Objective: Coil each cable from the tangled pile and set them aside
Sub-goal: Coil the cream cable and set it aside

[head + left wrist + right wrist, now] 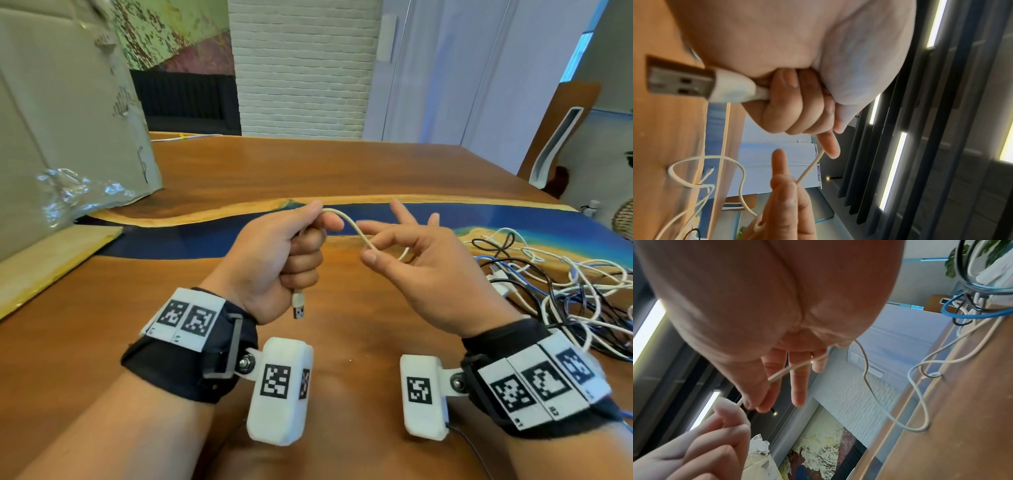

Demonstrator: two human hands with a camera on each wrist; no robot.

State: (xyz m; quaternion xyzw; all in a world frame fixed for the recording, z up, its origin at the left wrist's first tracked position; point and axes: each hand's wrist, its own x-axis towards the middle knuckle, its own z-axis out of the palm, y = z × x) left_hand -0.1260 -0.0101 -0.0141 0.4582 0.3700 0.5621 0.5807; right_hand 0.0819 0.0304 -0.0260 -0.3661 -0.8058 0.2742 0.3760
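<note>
Left hand (pixel 274 260) is fisted round the white USB cable (pixel 349 224), plug (pixel 298 305) poking out below. Right hand (pixel 424 270) pinches the same cable between thumb and forefinger, other fingers spread. Tangled pile (pixel 561 287) lies on the wooden table (pixel 342 164), just right of the hands.

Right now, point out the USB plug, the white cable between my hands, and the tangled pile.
USB plug (pixel 298 307), head view, metal tip below the fist.
white cable (pixel 356 229), head view, middle of the span.
tangled pile (pixel 561 291), head view, centre of the heap.
</note>
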